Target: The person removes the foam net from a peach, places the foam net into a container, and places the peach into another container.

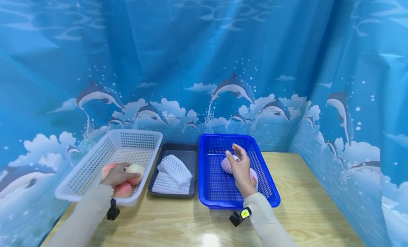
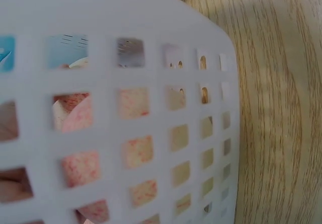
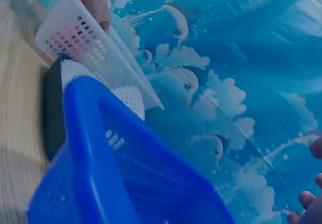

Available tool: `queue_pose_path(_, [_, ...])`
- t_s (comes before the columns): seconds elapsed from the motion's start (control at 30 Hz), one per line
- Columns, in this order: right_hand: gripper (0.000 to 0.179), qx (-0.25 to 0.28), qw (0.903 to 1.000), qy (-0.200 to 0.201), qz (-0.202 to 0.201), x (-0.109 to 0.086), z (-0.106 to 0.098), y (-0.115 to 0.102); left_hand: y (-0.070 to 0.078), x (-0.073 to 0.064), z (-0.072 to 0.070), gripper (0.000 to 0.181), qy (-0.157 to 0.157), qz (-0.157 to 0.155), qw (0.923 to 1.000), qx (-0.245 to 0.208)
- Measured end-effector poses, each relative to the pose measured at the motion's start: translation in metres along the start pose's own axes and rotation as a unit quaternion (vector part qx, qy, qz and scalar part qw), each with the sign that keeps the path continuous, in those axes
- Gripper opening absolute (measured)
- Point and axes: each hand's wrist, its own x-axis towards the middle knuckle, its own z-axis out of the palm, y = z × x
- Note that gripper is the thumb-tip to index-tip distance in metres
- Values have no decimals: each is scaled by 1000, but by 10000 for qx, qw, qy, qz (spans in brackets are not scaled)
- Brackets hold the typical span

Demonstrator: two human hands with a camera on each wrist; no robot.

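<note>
My left hand [image 1: 120, 174] reaches into the white basket [image 1: 76, 176] and grips a pale yellow peach [image 1: 136, 169], the thumb lying across its near side. Around it lie several reddish peaches [image 1: 122, 190]; through the basket holes in the left wrist view, red-speckled peach skin [image 2: 80, 168] shows. Over the blue basket [image 1: 215, 199], my right hand [image 1: 242, 169] hangs with thumb and fingers apart, nothing between them. Below and beside that hand sit two peaches in foam nets, one netted peach [image 1: 226, 165] left of it and another netted peach [image 1: 254, 177] partly covered by the wrist.
Between the baskets stands a dark grey tray [image 1: 194, 158] with white foam net sleeves [image 1: 175, 169] in it. All stand on a wood-grain table [image 1: 178, 222]. A blue dolphin-print curtain [image 1: 178, 62] hangs behind and along the sides.
</note>
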Motion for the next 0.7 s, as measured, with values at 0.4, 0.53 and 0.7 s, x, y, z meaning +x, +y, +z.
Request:
queue_pose_path(0.4, [48, -749, 9962, -206, 396, 6, -53, 21, -3, -6, -1, 73, 276, 232, 9992, -174])
queue_pose_path(0.53, [50, -903, 9943, -241, 509, 6, -64, 26, -3, -7, -1, 72, 236, -50, 9989, -410])
queue_pose_path(0.7, [50, -1128, 9913, -352, 587, 6, -74, 31, -3, -4, -2, 74, 218, -378, 9977, -513])
